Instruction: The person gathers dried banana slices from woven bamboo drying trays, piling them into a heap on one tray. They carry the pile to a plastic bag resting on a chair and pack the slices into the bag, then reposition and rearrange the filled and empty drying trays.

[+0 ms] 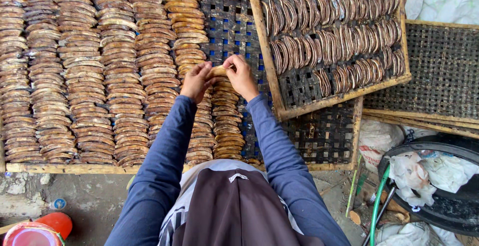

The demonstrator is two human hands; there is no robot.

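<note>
Above the top of the short, unfinished row on the large tray [70,168], both hands pinch one brown slice.

Left hand [196,80] and right hand [241,75] close their fingertips on opposite ends of the slice [217,70]; its long axis runs left to right, matching the slices [227,121] stacked just below it. Neither hand is nearer.

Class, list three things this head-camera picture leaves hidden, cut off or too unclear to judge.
1. The brown slice pinched between left hand and right hand: fingers cover most of it.
2. The large woven tray: its left side is cut off by the frame edge.
3. The black tub: crumpled plastic bags hide its contents.
</note>
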